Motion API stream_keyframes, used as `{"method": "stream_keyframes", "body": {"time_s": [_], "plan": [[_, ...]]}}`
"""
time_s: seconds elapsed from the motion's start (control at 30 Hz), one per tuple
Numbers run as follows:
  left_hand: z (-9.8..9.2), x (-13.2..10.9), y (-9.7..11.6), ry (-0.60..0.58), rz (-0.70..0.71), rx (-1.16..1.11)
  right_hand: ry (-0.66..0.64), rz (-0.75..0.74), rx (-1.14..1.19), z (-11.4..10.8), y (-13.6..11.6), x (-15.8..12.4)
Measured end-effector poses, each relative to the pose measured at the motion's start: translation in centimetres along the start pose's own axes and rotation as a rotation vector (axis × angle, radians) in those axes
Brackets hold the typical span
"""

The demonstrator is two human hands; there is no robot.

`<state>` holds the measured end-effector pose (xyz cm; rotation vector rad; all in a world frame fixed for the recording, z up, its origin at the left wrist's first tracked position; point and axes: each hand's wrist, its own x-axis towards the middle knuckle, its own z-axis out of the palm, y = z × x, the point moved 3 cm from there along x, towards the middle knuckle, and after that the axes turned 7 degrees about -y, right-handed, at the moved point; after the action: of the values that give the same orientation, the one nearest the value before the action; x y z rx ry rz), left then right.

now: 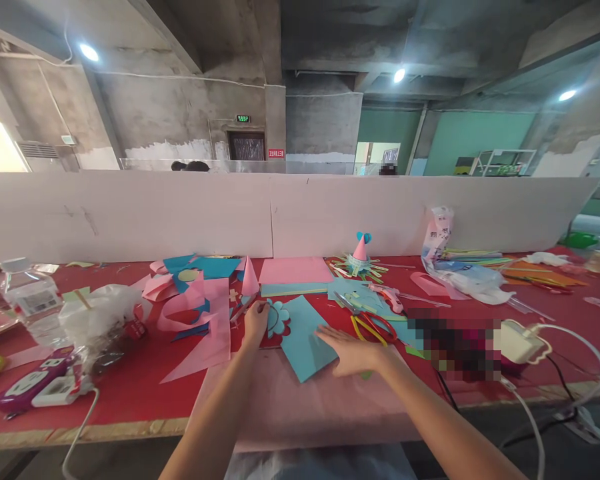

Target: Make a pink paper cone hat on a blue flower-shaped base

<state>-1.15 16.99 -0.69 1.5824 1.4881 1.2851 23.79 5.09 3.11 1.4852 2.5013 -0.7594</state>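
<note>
My left hand (255, 325) is closed at the left edge of a blue paper flower (279, 319), its fingers pinched together there. The flower has rounded petals and a dark curved line around its middle. Beside it, a light-blue sheet of paper (306, 343) lies at an angle over a pink sheet (300, 413) at the table's front. My right hand (350, 350) rests on the blue sheet's right side, fingers spread. Just beyond this hand are yellow-and-red-handled scissors (373, 328). A pink paper cone (249, 277) stands behind my left hand.
Pink paper scraps (200, 333) lie to the left, near a water bottle (30, 300) and a plastic bag (100, 320). Farther back stands a pink cone hat (361, 250) with a fringed base. A pink glue gun (393, 299), a white charger (517, 343) and cables are on the right.
</note>
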Motion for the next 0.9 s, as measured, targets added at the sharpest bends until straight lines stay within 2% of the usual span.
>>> {"method": "stream_keyframes", "body": {"time_s": [0.07, 0.2, 0.3, 0.4, 0.5, 0.6, 0.67, 0.8, 0.9], "plan": [[0.0, 0.0, 0.0, 0.005, 0.011, -0.008, 0.055, -0.032, -0.015, -0.1, -0.2, -0.3], [0.0, 0.0, 0.0, 0.017, 0.026, -0.046, 0.332, -0.110, -0.154, 0.1, -1.2, 0.0], [-0.1, 0.0, 0.0, 0.038, 0.024, -0.074, 0.444, -0.101, -0.262, 0.7, -1.4, 0.8], [-0.4, 0.1, -0.1, 0.070, 0.004, -0.102, 0.540, 0.061, -0.324, 0.2, 0.0, 1.2], [-0.5, 0.2, -0.5, 0.091, -0.011, -0.157, 0.755, 0.295, -0.267, -2.1, 2.6, 0.6], [-0.5, 0.4, -0.8, 0.076, -0.005, -0.182, 1.064, 0.368, 0.044, -4.7, 5.9, -0.3], [-0.4, 0.4, -0.9, 0.067, 0.004, -0.170, 1.161, 0.286, 0.438, -5.7, 8.0, -0.1], [-0.3, 0.3, -0.7, 0.054, 0.007, -0.128, 1.199, 0.179, 1.223, -6.5, 10.7, 2.4], [-0.3, 0.1, -0.3, 0.057, 0.008, -0.124, 1.168, 0.155, 1.376, -7.8, 11.0, 4.6]]}}
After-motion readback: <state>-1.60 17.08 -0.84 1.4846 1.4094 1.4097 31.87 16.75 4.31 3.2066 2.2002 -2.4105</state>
